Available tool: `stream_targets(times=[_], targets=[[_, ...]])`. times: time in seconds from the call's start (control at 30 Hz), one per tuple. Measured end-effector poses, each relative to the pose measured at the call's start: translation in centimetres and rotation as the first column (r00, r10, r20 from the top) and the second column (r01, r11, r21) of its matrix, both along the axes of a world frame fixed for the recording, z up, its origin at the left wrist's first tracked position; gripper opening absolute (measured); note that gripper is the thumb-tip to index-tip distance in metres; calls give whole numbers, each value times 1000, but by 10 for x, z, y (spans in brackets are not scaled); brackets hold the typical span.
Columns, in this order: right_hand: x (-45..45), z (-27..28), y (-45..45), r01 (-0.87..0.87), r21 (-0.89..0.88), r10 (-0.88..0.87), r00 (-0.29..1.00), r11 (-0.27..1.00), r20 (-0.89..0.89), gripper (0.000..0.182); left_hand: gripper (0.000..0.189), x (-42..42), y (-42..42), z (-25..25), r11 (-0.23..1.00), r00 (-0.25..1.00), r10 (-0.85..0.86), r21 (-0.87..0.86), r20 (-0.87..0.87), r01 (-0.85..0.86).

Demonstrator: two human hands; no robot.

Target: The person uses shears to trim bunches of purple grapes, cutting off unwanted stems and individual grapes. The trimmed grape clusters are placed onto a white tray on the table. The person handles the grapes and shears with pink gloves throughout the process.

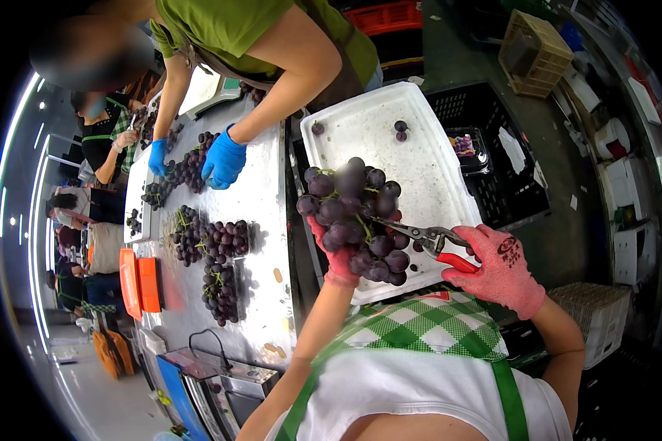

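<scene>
A bunch of dark purple grapes (336,229) rests on my left hand (339,262), which wears a pink knit glove and is mostly hidden beneath the fruit. My right hand (499,270), gloved alike, grips red-handled pruning snips (433,240). Their narrow metal tips reach in among the green stems at the bunch's right side. Both hands are over a white foam box (436,165), where a few loose grapes (400,130) lie. Whether the blades are touching a stem, I cannot tell.
On the metal table (265,220) at left lie more grape bunches (220,286), near an orange container (149,284). A co-worker's blue-gloved hands (224,160) handle grapes there. A black crate (507,193) with a clear package stands beyond the foam box.
</scene>
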State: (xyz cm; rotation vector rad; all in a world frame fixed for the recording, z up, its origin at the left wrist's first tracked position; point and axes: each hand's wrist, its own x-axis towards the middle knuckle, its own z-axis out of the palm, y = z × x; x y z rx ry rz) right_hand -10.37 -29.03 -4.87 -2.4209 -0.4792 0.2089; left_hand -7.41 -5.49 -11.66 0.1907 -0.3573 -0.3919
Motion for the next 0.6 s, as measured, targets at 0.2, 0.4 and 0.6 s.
stream_targets(times=[0.2, 0.4, 0.6], targets=[[-3, -3, 1, 50, 101, -39, 993, 994, -111, 52, 58, 4, 1, 10, 995, 996, 63, 75, -58, -59], [-3, 4, -9, 126, 87, -110, 979, 988, -172, 53, 65, 11, 7, 10, 1000, 983, 6, 12, -182, -4], [3, 10, -1, 59, 139, -37, 987, 988, -155, 54, 73, 17, 15, -9, 981, 964, -126, -173, -234, 86]])
